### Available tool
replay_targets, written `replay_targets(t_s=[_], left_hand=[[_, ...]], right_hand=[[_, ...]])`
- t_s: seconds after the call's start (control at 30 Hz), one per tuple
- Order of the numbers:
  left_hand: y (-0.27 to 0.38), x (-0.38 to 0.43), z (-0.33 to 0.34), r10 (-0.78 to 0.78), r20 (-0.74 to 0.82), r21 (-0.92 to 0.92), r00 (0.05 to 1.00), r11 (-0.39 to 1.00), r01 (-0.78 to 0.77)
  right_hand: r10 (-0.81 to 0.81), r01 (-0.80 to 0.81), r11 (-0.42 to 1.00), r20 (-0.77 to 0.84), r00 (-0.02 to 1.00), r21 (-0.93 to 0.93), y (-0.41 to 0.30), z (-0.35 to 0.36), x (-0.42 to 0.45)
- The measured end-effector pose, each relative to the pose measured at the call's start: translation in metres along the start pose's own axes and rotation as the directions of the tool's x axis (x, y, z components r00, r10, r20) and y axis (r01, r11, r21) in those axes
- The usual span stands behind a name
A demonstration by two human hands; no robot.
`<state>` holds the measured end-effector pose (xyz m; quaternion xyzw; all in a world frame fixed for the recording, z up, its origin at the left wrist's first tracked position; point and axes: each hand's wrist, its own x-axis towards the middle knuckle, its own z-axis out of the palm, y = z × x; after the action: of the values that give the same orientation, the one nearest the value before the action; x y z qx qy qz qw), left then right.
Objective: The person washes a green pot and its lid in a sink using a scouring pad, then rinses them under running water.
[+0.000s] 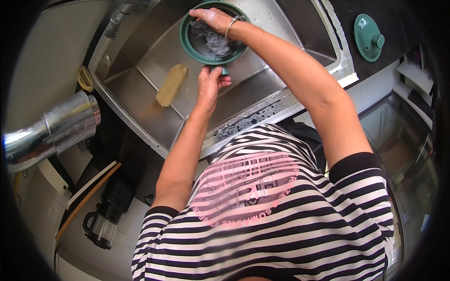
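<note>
A green pot (185, 48) with a dark interior is in the stainless steel sink (260, 75). My left hand (210, 82) grips the near handle (224, 70) of the pot. Over the pot's opening, my right hand (214, 21) bends downward with white suds on its back and a bracelet at the wrist. Its fingertips are hidden, so its grip is unclear. Inside the pot lies a pale, frothy or wiry mass (217, 45), either suds or a scouring pad. A tan loofah (171, 85) rests on the sink bottom, left of my left hand.
A green lid (368, 38) with a knob lies on the dark counter to the right. Beyond the sink's left edge are a yellowish sponge-like item (85, 79) and a shiny metal duct (59, 130). A cutting board (89, 198) and a glass jug (100, 228) are lower left.
</note>
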<state>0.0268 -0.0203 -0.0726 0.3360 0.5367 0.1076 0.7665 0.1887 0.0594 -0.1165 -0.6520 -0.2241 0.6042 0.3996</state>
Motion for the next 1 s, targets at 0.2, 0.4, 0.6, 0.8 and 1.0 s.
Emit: replay_targets(t_s=[0.2,0.4,0.6,0.8,1.0], left_hand=[[0.010,0.001,-0.012,-0.005,0.161,-0.117,0.987,0.993,0.024],[0.009,0.002,-0.007,-0.030,0.102,-0.120,0.994,0.992,0.042],[0.009,0.003,-0.017,-0.049,0.102,-0.056,0.994,0.997,0.055],[0.030,0.016,-0.031,-0.075,0.117,0.111,0.990,0.992,0.062],[0.051,0.023,-0.057,-0.078,0.141,0.244,0.987,0.969,0.042]], right_hand=[[-0.164,0.379,0.769,0.414,0.896,-0.515,0.022,0.028,-0.024],[-0.061,0.259,0.755,0.329,0.942,-0.603,-0.022,0.017,-0.036],[0.084,0.496,0.492,0.607,0.790,-0.715,-0.020,0.005,-0.046],[0.067,0.423,0.493,0.518,0.853,-0.760,-0.033,0.011,-0.042],[0.449,0.693,0.007,0.622,0.642,-0.721,-0.056,-0.003,-0.046]])
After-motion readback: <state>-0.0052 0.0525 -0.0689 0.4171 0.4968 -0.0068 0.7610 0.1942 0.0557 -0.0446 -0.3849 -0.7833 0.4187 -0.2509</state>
